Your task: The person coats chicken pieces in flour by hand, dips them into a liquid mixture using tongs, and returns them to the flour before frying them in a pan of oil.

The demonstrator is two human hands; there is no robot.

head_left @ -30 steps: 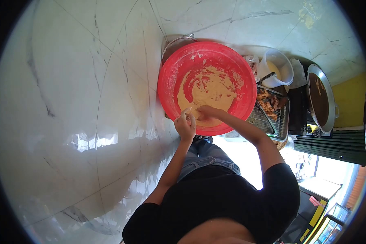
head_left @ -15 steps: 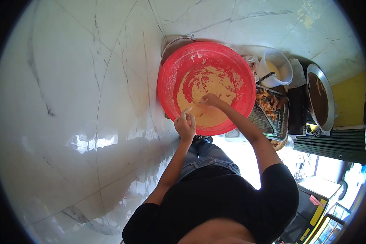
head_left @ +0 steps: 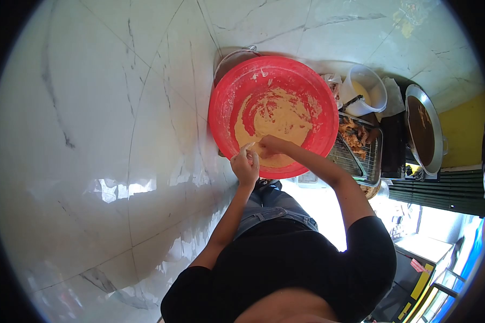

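A big red basin (head_left: 221,102) holds pale yellow flour-like powder (head_left: 285,121), some of it stuck to the walls. At the basin's near-left rim is my left hand (head_left: 246,166), dusted with powder, its fingers pinched together on something I cannot make out. Close beside it, over the powder, my right hand (head_left: 269,146) has its fingers curled and pointing toward the left fingertips. What the right fingers hold, if anything, is hidden.
Right of the basin, a tray with a wire rack (head_left: 342,156) bears fried pieces (head_left: 353,141) and tongs. Behind it stand a white bucket (head_left: 364,89) and a plastic bag (head_left: 334,86). Farther right is a wide pan (head_left: 423,129) of brown liquid. Marbled tiles (head_left: 91,134) lie left.
My right hand has moved left and slightly down, closer to my left hand. The left hand has stayed almost where it was.
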